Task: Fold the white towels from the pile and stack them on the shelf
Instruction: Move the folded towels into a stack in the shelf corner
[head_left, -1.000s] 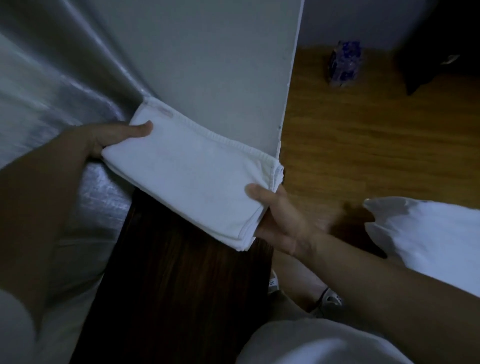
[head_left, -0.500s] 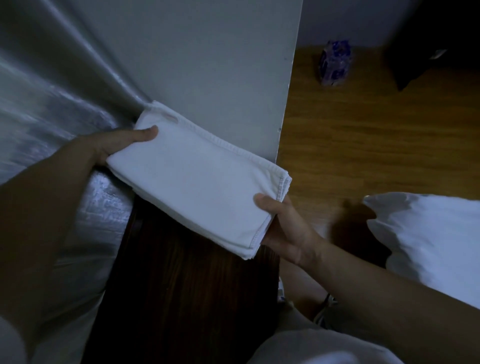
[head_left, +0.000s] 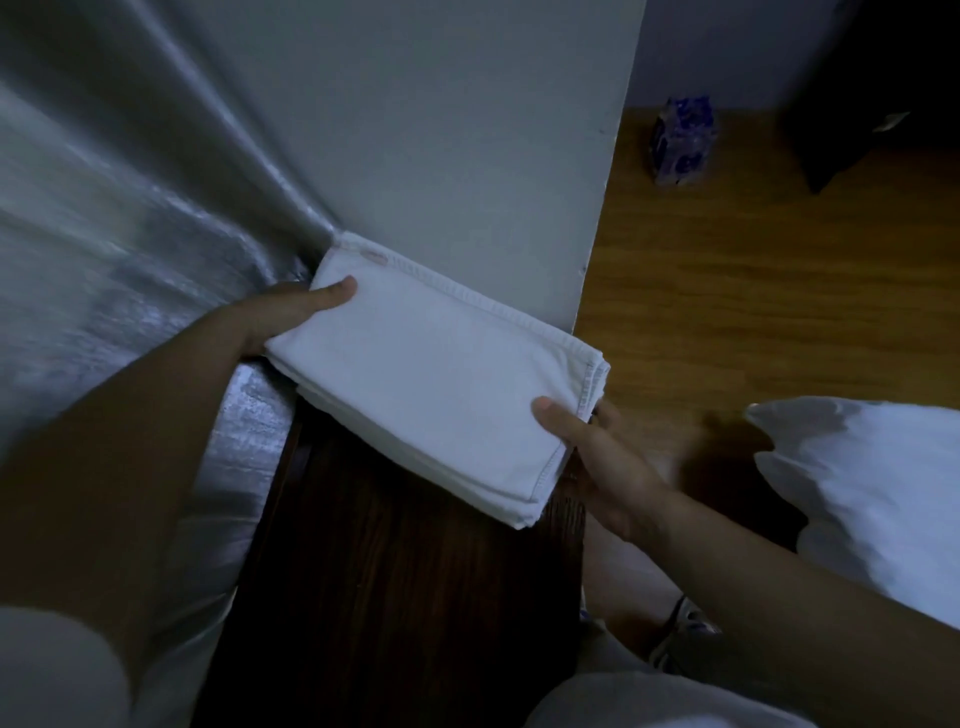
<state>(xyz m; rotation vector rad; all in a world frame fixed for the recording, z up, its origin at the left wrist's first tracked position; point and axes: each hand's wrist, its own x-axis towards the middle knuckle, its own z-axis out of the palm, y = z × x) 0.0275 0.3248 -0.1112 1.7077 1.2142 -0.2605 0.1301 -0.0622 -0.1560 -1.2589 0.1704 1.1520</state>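
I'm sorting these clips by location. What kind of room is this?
Probably a bedroom or guest room, though it is dim. A folded white towel is held over a dark wooden shelf, a white pillow lies to the right, and the floor is wood laminate beside a shiny grey curtain.

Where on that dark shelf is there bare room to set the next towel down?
The near half of the shelf is bare, bordered by the towel at the far end, silver sheet on the left and the right edge. The far end is crowded: the towel sits against the wall, left hand and right hand gripping its ends.
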